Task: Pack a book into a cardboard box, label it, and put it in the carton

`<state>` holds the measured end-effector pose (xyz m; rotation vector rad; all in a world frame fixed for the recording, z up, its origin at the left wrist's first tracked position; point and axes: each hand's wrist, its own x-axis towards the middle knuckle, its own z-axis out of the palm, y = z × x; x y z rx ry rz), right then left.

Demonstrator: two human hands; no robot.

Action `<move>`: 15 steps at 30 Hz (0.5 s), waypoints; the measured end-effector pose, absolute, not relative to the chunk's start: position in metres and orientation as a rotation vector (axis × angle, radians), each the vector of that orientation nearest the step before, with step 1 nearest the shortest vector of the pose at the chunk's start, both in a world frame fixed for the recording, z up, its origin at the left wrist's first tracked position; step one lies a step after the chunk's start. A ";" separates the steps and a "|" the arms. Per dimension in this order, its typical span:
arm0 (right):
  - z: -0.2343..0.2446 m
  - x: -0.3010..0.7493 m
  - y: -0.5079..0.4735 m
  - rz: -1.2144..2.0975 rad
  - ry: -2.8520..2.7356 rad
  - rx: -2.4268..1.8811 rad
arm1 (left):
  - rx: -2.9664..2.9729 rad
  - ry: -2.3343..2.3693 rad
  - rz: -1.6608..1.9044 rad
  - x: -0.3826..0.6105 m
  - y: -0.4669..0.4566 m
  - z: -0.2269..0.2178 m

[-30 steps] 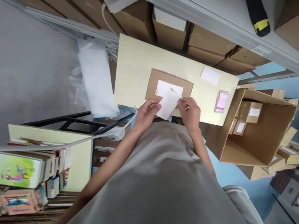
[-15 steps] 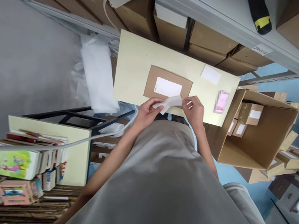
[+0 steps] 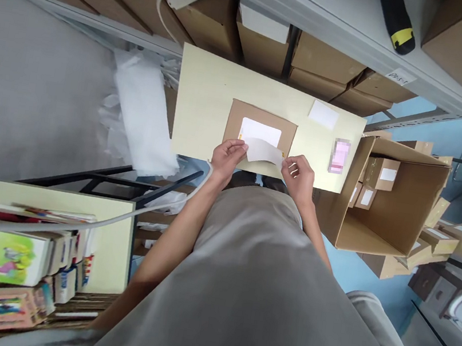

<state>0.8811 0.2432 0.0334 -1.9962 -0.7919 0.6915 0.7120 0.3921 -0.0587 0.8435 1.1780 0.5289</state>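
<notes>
A white paper strip (image 3: 264, 152), which looks like a label or its backing, stretches between my two hands over the near edge of a brown cardboard box (image 3: 235, 120). My left hand (image 3: 227, 158) pinches its left end. At the right end, the fingertips of my right hand (image 3: 299, 174) are closed on it. A white label (image 3: 261, 130) lies on the box top, partly covered by the strip. Small yellow marks show near both ends of the strip. The box rests on a pale yellow tabletop (image 3: 202, 99).
To the right stands a large open carton (image 3: 391, 231) with small labelled boxes inside. On the table lie a white paper (image 3: 323, 114) and a blurred pink item (image 3: 339, 156). White wrapping (image 3: 146, 114) hangs at the left. A shelf (image 3: 322, 30) crosses behind, and a hose (image 3: 120, 214) runs lower left.
The strip was twisted and angled; now it is spread flatter between my hands, over the lower part of the box. My left hand has moved up slightly.
</notes>
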 end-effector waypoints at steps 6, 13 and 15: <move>0.030 0.858 0.242 0.743 -0.785 -2.053 | 0.936 1.211 0.513 0.694 0.393 -0.066; 0.006 0.837 0.242 0.807 -0.674 -2.103 | 1.204 1.284 0.468 0.665 0.407 -0.069; -0.003 0.837 0.241 0.828 -0.624 -2.095 | 1.266 1.260 0.423 0.662 0.412 -0.071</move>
